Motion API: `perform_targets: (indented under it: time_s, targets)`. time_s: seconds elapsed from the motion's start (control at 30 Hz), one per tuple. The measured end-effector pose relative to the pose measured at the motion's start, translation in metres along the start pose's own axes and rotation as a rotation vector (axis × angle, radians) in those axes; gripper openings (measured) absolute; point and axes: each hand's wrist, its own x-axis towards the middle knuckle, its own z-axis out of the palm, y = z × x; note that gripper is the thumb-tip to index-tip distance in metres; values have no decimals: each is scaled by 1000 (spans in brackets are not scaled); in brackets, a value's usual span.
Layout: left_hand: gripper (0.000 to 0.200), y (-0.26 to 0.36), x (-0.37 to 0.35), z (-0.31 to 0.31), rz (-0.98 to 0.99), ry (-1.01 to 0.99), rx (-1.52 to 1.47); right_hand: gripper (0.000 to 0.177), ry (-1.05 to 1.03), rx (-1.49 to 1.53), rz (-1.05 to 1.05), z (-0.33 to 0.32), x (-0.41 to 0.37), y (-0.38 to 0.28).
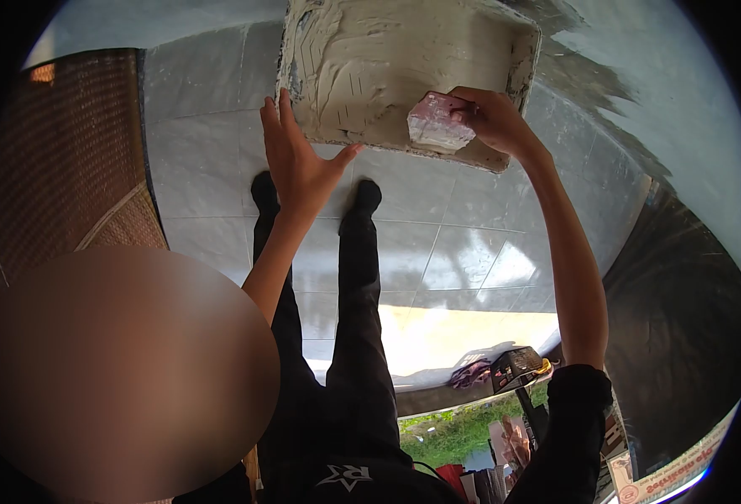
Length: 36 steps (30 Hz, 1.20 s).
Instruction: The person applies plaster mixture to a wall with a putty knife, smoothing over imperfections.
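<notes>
My right hand [496, 122] grips a pinkish translucent scraper [440, 124] smeared with pale paste. The blade is inside a rectangular tub [404, 152], at its near right corner. Pale wet plaster-like paste [370, 67] coats the tub's bottom and walls, thicker and ridged toward the left. At the tub's near left corner is my left hand [299, 160], fingers spread. Its fingertips lie along the left side and its thumb reaches to the near rim. How firmly it presses there cannot be seen.
Grey floor tiles [202, 160] lie around my feet. A woven brown panel [68, 151] stands at left, a dark sheet [681, 336] at right. Behind me, a black crate [517, 368] and purple cloth [471, 373] sit near a ledge. A blurred round patch covers the lower left.
</notes>
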Motion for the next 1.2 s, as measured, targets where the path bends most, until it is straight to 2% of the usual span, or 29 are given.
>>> perform_targets:
  time_s: [0.17,0.23,0.27,0.33,0.37,0.43,0.47,0.5,0.57,0.7,0.77,0.9,1.03,1.1,1.2]
  targets:
    - [128,3,1,-4,-45,-44,3,33,-105,24,82,-21,3,7]
    - [128,3,2,-8,-32,-64,14,31,-62,276,45,-29,-8,4]
    - [128,6,4,-13,-24,-56,12,31,-54,272,38,-35,-13,-6]
    - [122,15,7,-26,-61,-124,-5,35,-52,506,255,-50,-27,-27]
    - [122,20,9,-33,-49,-112,-10,35,-39,499,246,-55,-35,-37]
    - [115,28,15,-49,-6,-87,-48,36,82,842,177,-64,-50,-62]
    - [100,31,19,-56,58,-7,-101,36,150,910,148,-70,-57,-82]
    - [100,37,27,-69,78,16,-104,36,165,902,120,-78,-63,-97]
    - [82,52,43,-97,106,70,-234,38,223,1075,2,-98,-71,-129]
    - [67,102,91,-192,221,201,-328,30,372,1111,-161,-148,-89,-233]
    - [60,134,114,-254,282,284,-410,22,419,1085,-251,-176,-102,-296]
    - [51,189,147,-390,504,474,-432,20,438,1096,-513,-223,-118,-406]
    - [47,219,166,-514,684,656,-380,16,441,1163,-733,-259,-144,-521]
    - [45,233,165,-574,745,667,-386,16,559,1189,-703,-268,-160,-581]
    - [41,244,166,-652,839,776,-345,14,561,1140,-835,-283,-179,-648]
